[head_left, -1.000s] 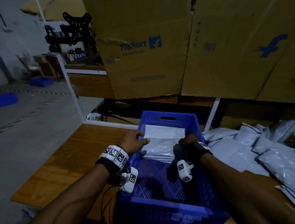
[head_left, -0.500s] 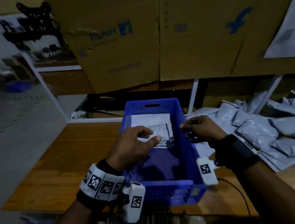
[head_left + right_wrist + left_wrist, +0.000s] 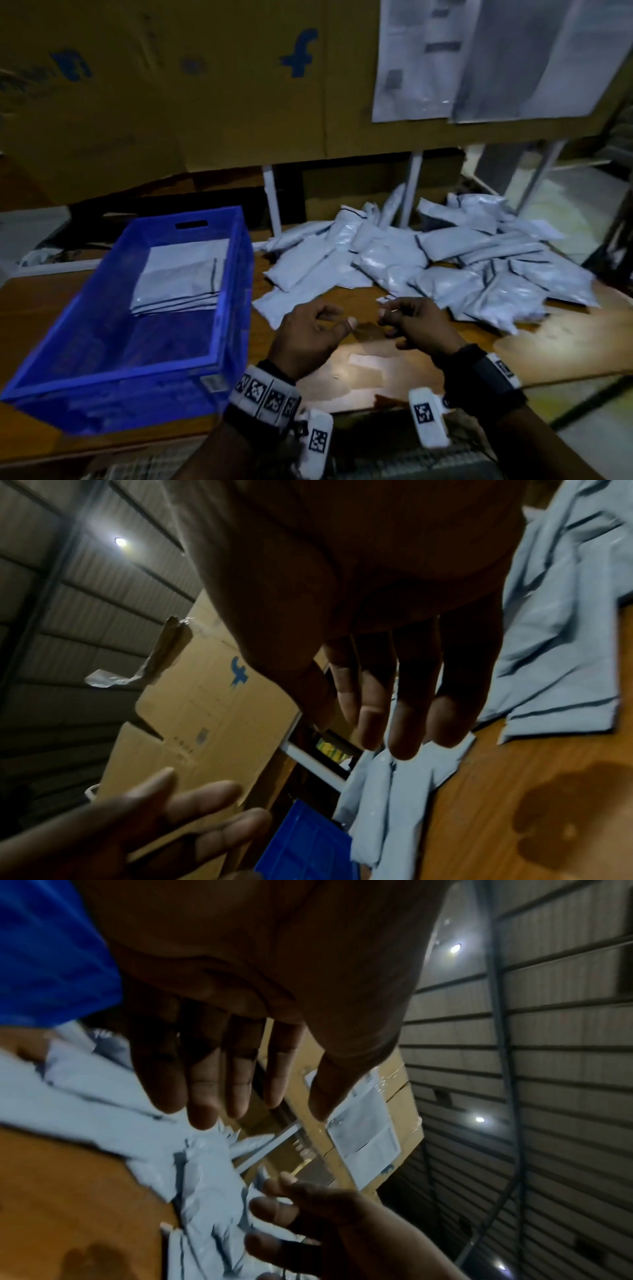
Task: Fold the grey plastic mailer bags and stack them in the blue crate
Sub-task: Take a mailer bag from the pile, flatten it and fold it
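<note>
Crate (image 3: pixel 236 274), blue, sits left on the wooden table (image 3: pixel 68 325), folded grey mailer bags (image 3: pixel 178 284) stacked at its far end. Left hand (image 3: pixel 308 339) hovers just right of crate, fingers (image 3: pixel 212 1074) loose and slightly curled, holding nothing. Right hand (image 3: pixel 416 327) beside it, fingers (image 3: pixel 404 696) relaxed, also holding nothing. Pile of unfolded mailers (image 3: pixel 428 267) lies beyond both hands, right side of table.
</note>
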`<state>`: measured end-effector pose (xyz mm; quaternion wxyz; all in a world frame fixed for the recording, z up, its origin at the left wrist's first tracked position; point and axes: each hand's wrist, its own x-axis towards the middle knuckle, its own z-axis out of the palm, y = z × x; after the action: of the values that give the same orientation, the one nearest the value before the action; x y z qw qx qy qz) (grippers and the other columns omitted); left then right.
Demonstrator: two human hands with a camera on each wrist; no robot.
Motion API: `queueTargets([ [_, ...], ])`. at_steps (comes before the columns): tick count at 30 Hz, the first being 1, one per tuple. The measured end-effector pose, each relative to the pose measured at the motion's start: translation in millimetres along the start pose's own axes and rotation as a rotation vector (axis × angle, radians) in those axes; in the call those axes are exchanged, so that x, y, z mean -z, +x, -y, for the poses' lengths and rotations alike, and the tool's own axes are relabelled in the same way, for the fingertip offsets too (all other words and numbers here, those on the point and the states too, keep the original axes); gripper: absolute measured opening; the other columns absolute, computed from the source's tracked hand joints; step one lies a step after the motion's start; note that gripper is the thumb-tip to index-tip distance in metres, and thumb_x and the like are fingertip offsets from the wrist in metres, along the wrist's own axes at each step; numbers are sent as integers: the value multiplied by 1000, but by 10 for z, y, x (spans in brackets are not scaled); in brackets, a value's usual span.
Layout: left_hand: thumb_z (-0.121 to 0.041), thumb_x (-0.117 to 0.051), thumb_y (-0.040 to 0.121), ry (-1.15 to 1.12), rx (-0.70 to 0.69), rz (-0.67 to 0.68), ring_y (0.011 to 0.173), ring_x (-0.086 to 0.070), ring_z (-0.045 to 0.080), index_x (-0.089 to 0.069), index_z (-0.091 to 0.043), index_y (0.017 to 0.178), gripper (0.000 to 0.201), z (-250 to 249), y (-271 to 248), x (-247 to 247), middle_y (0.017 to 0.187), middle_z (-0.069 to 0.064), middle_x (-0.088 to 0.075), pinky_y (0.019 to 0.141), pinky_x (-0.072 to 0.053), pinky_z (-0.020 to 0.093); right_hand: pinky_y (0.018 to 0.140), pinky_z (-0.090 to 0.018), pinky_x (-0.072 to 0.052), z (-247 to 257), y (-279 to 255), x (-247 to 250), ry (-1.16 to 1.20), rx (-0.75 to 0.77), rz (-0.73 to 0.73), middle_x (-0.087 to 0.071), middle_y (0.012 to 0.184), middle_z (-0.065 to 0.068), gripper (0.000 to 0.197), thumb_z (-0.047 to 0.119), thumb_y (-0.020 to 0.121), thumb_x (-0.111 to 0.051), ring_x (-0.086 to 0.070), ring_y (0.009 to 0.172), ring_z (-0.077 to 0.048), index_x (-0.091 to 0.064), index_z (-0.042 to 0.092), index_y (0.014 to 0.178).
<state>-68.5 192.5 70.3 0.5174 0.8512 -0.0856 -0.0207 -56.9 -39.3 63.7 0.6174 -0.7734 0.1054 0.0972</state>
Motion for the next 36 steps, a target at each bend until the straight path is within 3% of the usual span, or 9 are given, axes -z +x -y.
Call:
queueTargets([
  [4,-67,-78,66,-169,133,-36,97,-72,14,-74,-24,99,54,191,392,-651,100,-2,-75,80,-62,45,54,-26,-46,-258,198,430,13,-22,-39,-76,80,-11,13,20,94,-74,-65,64,-15,-73,7,96],
  [7,-63,-82,64,-251,210,-66,86,-73,28,-74,-25,96,50,354,700,-937,92,8,-76,67,-57,44,54,-28,-48,-411,427,612,23,-26,-66,-73,80,-16,8,18,92,-75,-64,67,-19,-75,10,91],
  [13,-56,-84,59,-237,252,-138,86,-72,28,-71,-27,96,49,589,1678,-1218,93,14,-75,81,-58,45,52,-27,-47,-466,1075,828,78,-44,-51,-72,77,-10,8,15,91,-76,-67,65,-19,-74,8,90],
  [18,-43,-85,77,84,219,-152,120,-60,23,-63,-19,129,61,542,2536,-1277,128,5,-66,105,-47,34,50,-25,-42,-348,1614,990,30,-45,-35,-68,75,-18,9,7,94,-70,-60,62,-20,-73,1,88],
  [21,-66,-79,64,250,302,-116,129,-54,30,-52,-20,142,94,646,2953,-1277,135,5,-62,109,-44,42,55,-30,-48,-375,1920,1087,-39,-35,-55,-70,71,-14,16,6,93,-66,-61,60,-21,-76,9,82],
  [23,-70,-77,62,327,392,-36,131,-50,34,-47,-25,144,98,676,3094,-1310,137,2,-61,108,-44,46,56,-32,-49,-391,2030,1140,-18,-64,-57,-71,73,-17,12,6,90,-70,-65,63,-25,-76,10,81],
  [30,-51,-89,67,268,316,-140,120,-62,28,-71,-12,120,68,606,3117,-1256,127,7,-69,96,-47,29,48,-25,-33,-498,2236,1357,152,-121,36,-57,65,-10,16,-4,90,-63,-50,49,-17,-73,6,84],
  [32,-50,-88,67,231,263,-257,115,-64,27,-74,-15,114,60,478,3009,-1089,122,6,-71,96,-48,31,47,-22,-33,-481,2219,1422,149,-82,27,-59,65,-10,14,-8,93,-59,-49,48,-16,-71,-1,89],
  [36,-60,-80,62,117,218,-423,88,-70,21,-71,-26,93,46,279,2553,-738,94,-5,-74,79,-60,47,55,-29,-44,-457,2037,1510,88,29,93,-66,77,-19,11,-2,92,-66,-59,60,-24,-72,5,86],
])
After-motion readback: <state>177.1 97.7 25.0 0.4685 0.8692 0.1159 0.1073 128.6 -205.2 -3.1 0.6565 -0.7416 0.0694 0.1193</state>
